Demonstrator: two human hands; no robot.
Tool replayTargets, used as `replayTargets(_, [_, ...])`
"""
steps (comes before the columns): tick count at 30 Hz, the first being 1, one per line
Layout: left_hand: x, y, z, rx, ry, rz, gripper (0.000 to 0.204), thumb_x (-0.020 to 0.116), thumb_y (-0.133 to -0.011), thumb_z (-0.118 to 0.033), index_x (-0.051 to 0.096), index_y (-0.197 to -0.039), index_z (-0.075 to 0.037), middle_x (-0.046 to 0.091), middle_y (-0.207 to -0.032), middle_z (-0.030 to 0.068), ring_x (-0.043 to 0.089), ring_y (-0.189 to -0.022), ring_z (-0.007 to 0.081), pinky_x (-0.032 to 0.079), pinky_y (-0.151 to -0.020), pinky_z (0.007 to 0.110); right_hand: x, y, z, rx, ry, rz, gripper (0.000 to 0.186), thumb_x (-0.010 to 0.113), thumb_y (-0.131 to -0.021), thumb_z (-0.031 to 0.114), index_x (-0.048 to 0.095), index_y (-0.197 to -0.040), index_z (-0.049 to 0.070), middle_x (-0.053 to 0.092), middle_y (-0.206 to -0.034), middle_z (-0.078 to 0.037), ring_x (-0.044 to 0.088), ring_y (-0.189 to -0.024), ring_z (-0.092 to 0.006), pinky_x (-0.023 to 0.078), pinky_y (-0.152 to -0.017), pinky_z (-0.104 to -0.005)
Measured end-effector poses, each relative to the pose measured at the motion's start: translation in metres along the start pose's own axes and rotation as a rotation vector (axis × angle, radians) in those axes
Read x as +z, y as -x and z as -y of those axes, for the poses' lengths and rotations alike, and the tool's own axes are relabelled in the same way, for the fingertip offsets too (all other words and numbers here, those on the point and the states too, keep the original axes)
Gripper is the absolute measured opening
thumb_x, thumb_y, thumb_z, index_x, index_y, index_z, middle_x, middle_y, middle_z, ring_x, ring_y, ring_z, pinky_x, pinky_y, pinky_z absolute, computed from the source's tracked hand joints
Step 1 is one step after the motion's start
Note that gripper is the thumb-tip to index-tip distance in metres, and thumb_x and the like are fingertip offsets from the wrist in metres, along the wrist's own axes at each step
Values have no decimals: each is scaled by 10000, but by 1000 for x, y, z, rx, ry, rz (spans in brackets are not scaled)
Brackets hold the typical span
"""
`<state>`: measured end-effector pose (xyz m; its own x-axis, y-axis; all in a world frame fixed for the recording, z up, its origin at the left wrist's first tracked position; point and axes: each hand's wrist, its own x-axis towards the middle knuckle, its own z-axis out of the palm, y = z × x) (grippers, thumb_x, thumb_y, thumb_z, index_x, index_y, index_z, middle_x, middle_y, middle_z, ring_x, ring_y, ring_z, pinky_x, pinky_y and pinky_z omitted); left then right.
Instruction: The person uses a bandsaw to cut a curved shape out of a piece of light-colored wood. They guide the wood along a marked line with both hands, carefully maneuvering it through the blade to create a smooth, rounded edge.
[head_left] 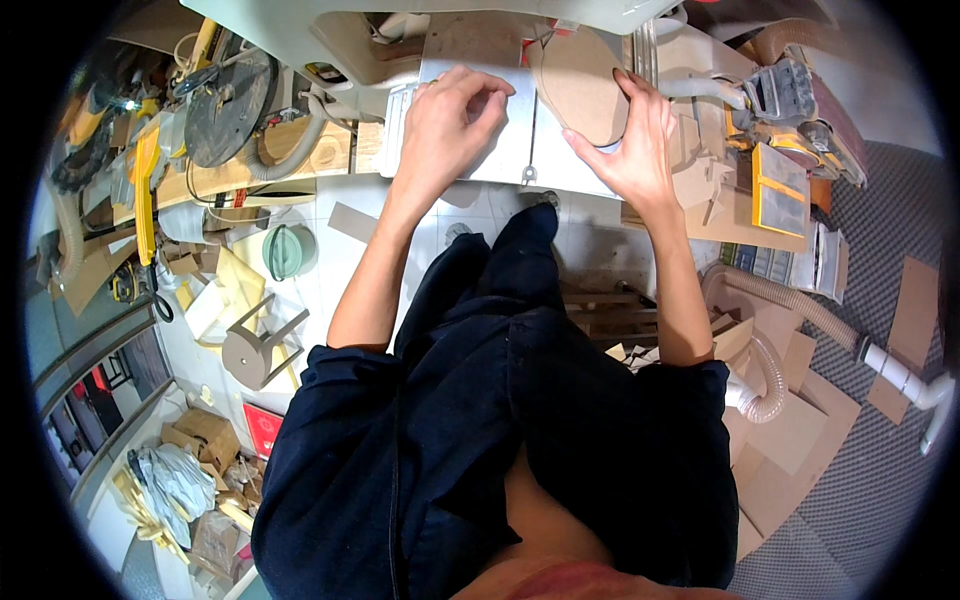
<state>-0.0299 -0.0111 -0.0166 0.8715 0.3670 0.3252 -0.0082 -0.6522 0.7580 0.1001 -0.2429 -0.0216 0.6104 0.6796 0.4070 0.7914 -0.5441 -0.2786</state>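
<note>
My right hand grips the rounded edge of a brown fibreboard piece, thumb at its near edge and fingers along its right side. The piece lies flat on a pale metal machine table with a narrow slot running away from me. Left of the slot, my left hand is over the table with its fingers curled in and its thumb close to the index finger; nothing shows in it. The pale machine housing overhangs the table's far side, and the cutting area is hard to make out.
On the left bench stand power tools and a dark round disc. A belt sander and a yellow-framed box are at right. A green bin, a stool, ribbed hose and board offcuts lie around the floor.
</note>
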Motion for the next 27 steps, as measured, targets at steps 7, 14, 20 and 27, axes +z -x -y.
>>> replayTargets(7, [1,1,0,9,9,-13,159,703,-951,-177,809,-998,-68,723,-921,97,720,-771,233,532,-797,360,0,-1,2,23,13,15,1056,863,-775,612,451,-1482,-56,488,-1436,-282,456,-1318,-417,304,-1161,-564])
replayTargets(14, [-1,1,0,5,-12,25,179,687,-989,-172,814,-1049,-62,722,-945,97,716,-820,212,563,-774,339,1,0,1,37,20,20,1076,867,-766,623,453,-1481,-67,477,-1436,-286,450,-1321,-413,309,-1159,-560])
replayTargets(20, [-2,1,0,21,-53,37,182,682,-1002,-166,814,-1072,-61,717,-954,95,709,-839,202,575,-762,330,2,-1,2,38,18,14,1081,872,-761,622,457,-1480,-70,478,-1417,-284,444,-1316,-406,304,-1161,-555])
replayTargets(27, [2,1,3,3,17,-13,157,709,-950,-194,810,-998,-83,722,-914,88,726,-788,231,511,-824,366,2,-2,3,49,8,15,1076,875,-759,616,458,-1482,-64,483,-1392,-274,441,-1307,-406,299,-1160,-549])
